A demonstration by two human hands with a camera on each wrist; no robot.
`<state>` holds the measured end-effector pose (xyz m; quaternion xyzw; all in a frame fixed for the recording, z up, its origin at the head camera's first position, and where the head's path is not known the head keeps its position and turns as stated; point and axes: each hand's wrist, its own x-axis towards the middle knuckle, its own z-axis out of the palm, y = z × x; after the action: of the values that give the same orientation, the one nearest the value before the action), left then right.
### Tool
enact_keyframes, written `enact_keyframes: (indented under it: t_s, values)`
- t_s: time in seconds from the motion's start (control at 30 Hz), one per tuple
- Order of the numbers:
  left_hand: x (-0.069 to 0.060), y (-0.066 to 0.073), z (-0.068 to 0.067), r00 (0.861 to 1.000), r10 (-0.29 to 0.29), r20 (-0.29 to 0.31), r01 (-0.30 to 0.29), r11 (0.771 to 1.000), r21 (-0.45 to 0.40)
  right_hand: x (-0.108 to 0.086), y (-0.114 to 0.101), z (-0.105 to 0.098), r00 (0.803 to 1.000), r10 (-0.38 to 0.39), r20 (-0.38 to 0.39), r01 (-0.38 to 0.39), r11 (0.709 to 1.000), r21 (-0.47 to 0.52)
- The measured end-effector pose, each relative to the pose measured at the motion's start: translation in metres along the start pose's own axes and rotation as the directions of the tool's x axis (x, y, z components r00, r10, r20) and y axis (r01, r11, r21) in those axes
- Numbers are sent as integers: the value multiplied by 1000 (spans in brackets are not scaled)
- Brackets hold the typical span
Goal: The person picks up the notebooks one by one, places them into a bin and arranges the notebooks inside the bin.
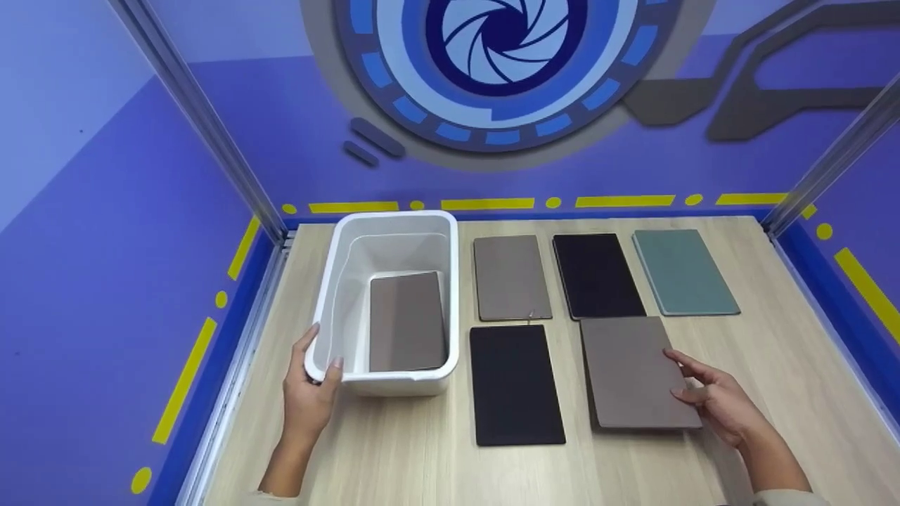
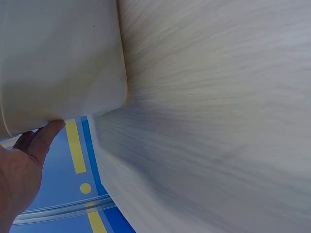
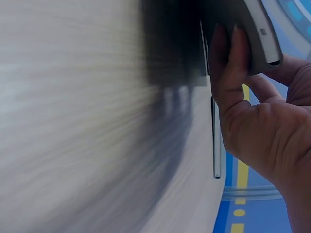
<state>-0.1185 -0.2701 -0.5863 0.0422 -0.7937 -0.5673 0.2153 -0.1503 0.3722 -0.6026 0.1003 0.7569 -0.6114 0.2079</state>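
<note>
A taupe hardcover notebook [image 1: 636, 372] is held along its right edge by my right hand [image 1: 724, 407]. In the right wrist view the fingers lie under its cover [image 3: 226, 17], which is raised off the table. My left hand [image 1: 309, 400] grips the near left corner of a white plastic bin [image 1: 453, 302], thumb on the rim and fingers outside. The left wrist view shows that hand [image 2: 24, 170] against the bin's outer wall [image 2: 58, 63]. Another taupe notebook [image 1: 406, 323] lies inside the bin, toward its right side.
On the wooden table [image 1: 408, 457], right of the bin, lie a grey-taupe notebook [image 1: 512, 277] with a small pen loop, a black notebook [image 1: 598, 274], a green notebook [image 1: 685, 270] and a nearer black notebook [image 1: 517, 385]. Blue panels [image 1: 492, 179] enclose the back and sides.
</note>
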Motion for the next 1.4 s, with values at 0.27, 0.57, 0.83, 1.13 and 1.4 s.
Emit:
enact_keyframes:
  t_s: [0.27,0.57,0.83,1.13,1.4]
  values:
    - [-1,-1,-1,1000,17,-1,-17,1000,-8,-9,-14,-7,999,-50,19,46,986,161]
    - [0,-1,2,1000,6,-2,-6,1000,-14,-15,-20,-13,986,-158,48,140,954,264]
    - [0,-1,1,1000,11,5,-11,1000,-14,-17,-31,-12,968,-240,76,209,934,290]
    - [-2,-1,-1,1000,-5,12,5,1000,0,-21,-44,-11,952,-291,92,251,918,307]
    - [-1,1,0,1000,-5,13,5,1000,2,-18,-53,-7,934,-346,89,298,891,342]
